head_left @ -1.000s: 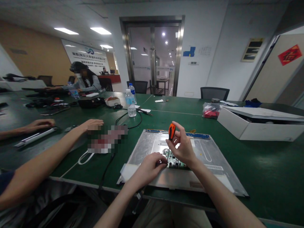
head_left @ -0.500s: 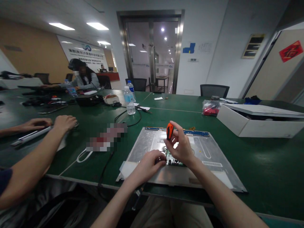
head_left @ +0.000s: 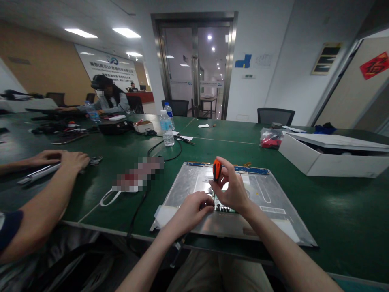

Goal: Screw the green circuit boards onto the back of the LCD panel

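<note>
An orange and black screwdriver [head_left: 216, 170] stands nearly upright in my right hand [head_left: 233, 188], the fingers closed around its handle. Its thin shaft points down at a small green circuit board [head_left: 224, 208] on a flat silver display panel [head_left: 275, 198]. My left hand [head_left: 194, 207] rests on the panel beside the screwdriver tip. Its thumb and fingertips are pinched together by the board's left edge; whatever lies between them is too small to make out. My two hands cover part of the board. A blue strip [head_left: 257, 170] runs along the panel's far edge.
At left, a co-worker's hands [head_left: 71, 161] handle a silver part [head_left: 42, 173]. Water bottles [head_left: 167, 129] and a black cable [head_left: 138, 211] are on the green table [head_left: 340, 211]. To the right stand a white box [head_left: 337, 162] and a plastic bag with red contents [head_left: 270, 140].
The view has shifted slightly. My hands keep nearly the same place, the screwdriver still upright over the board. The co-worker's nearer hand has moved a little left along the silver part.
</note>
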Motion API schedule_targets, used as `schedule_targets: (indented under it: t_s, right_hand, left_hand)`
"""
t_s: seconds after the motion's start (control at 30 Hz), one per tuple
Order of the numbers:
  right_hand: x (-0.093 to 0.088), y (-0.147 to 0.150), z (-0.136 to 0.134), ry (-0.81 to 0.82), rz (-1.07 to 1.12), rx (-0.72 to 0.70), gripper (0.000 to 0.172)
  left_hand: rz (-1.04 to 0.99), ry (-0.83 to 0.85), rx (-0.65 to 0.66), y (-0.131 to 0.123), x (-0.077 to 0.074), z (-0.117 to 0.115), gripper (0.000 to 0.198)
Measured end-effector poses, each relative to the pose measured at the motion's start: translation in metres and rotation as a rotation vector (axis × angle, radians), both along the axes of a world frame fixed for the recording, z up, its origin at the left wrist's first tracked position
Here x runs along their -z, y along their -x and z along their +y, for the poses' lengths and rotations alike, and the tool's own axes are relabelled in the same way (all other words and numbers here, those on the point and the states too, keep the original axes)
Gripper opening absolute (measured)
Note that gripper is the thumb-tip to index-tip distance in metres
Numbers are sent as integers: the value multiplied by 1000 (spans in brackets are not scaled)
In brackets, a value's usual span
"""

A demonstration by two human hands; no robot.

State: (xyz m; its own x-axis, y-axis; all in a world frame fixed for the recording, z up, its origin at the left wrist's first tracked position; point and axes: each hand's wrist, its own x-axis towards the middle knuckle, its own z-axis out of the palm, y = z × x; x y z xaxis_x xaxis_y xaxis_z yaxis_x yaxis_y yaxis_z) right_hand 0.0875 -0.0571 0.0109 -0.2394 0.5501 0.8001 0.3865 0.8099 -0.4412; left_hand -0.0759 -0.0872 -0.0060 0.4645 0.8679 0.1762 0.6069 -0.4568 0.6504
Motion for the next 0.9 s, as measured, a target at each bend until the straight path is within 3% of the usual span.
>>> schedule_targets:
  t_s: [0.33,0.73,0.9]
  right_hand:
    - [1,0,0,0,-14,-3,68]
    - [4,-1,2,-11,-32,53,73]
    - [5,-3,3,17,-34,-21,71]
  left_hand:
    - [-19,13,27,2,7,2,12]
    - [0,-3,-16,0,1,-2,11]
    - [-5,-17,-1,0,1,-2,14]
